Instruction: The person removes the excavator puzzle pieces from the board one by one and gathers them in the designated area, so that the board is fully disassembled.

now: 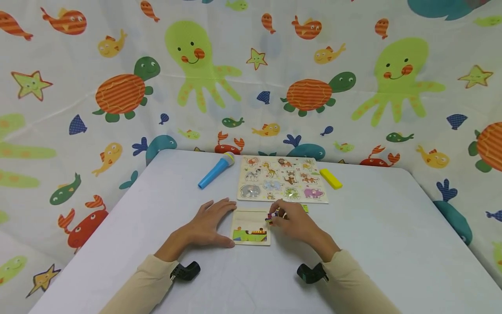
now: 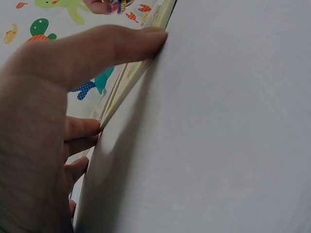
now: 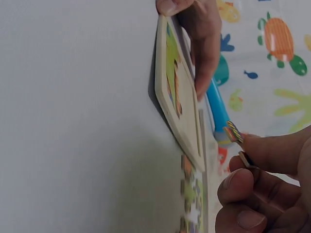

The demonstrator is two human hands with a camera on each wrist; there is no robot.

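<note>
Pale wooden puzzle tray (image 1: 249, 219), partly filled

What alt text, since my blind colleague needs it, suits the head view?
A person's right hand pinches a colourful puzzle piece above the right edge of a partly filled wooden puzzle tray, whose left edge the left hand touches. Behind are an animal puzzle board, a blue toy microphone and a yellow block.

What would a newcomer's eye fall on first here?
Probably the white backdrop printed with bright sea animals, filling the area behind the table. Next, the wooden animal board lying near the table's far edge, between a blue microphone and a yellow block. Then, nearer, the right hand pinching a small colourful piece near the puzzle tray.
</note>
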